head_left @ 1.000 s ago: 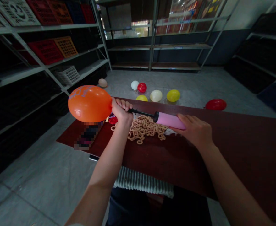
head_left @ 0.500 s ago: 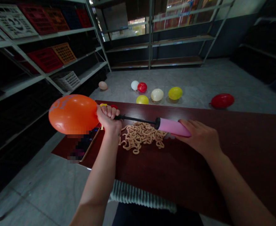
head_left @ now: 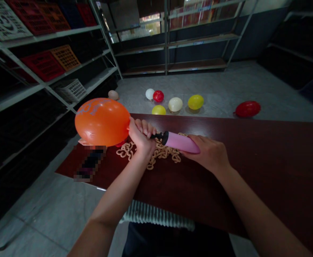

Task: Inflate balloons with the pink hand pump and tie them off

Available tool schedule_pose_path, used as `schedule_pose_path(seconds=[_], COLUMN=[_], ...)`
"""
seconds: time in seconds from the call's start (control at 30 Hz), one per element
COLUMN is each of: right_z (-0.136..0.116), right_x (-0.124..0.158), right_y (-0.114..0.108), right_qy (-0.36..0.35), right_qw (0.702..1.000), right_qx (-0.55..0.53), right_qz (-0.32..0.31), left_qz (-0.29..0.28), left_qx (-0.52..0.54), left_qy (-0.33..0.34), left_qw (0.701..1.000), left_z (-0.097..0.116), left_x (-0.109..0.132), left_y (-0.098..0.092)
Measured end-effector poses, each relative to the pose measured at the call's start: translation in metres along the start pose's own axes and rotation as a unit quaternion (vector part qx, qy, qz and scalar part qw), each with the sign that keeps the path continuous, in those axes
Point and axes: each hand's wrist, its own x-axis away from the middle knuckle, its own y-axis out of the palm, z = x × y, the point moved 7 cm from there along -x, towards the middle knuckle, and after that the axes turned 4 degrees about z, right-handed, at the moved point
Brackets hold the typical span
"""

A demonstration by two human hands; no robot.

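Note:
My left hand (head_left: 143, 134) is closed around the neck of an inflated orange balloon (head_left: 102, 122) and the black end of a hand pump. The balloon lies to the left of that hand, with purplish print on its upper side. My right hand (head_left: 209, 151) is wrapped round the pink barrel of the pump (head_left: 181, 142). Little of the black rod shows between the barrel and my left hand. Below the pump, many curled beige pieces (head_left: 163, 152) lie in a heap on the dark red table (head_left: 199, 189).
Several balloons lie on the floor past the table, among them a yellow one (head_left: 195, 102) and a red one (head_left: 247, 109). A pixelated dark object (head_left: 91, 164) is on the table's left. Shelves with crates (head_left: 42, 66) stand at the left.
My hands have come closer together and the pump's rod has slid into the barrel. The orange balloon has moved right with my left hand. The view has shifted slightly.

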Motion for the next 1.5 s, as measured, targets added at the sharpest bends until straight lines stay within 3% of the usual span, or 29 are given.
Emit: schedule_pose_path(seconds=[0.17,0.43,0.57,0.9,1.2,1.37,1.5], right_z=[-0.002,-0.009,-0.005,0.022,0.042,0.04,0.033], right_x=[0.001,-0.005,-0.003,0.001,0.006,0.005,0.005], right_y=[0.004,0.005,0.011,0.0,-0.016,-0.014,-0.013], right_qy=[-0.002,-0.002,0.001,-0.057,-0.037,-0.014,-0.017], right_qw=[0.999,0.999,1.0,0.992,0.995,0.997,0.997], right_qx=[-0.032,-0.046,-0.005,0.109,0.084,0.071,0.075], right_qz=[-0.004,0.012,0.006,0.025,0.03,0.024,0.016], left_qz=[-0.01,-0.008,-0.007,0.034,0.017,0.013,0.02], left_qx=[0.017,0.041,0.038,0.059,0.043,0.02,0.016], left_qy=[-0.015,-0.013,-0.009,0.016,0.053,0.073,0.048], left_qw=[1.0,0.999,0.999,0.998,0.998,0.997,0.999], left_z=[-0.015,-0.004,0.0,0.03,0.055,0.054,0.041], left_x=[0.003,-0.014,-0.019,-0.04,-0.046,-0.044,-0.036], left_y=[-0.002,-0.011,-0.013,-0.027,-0.03,-0.028,-0.022])
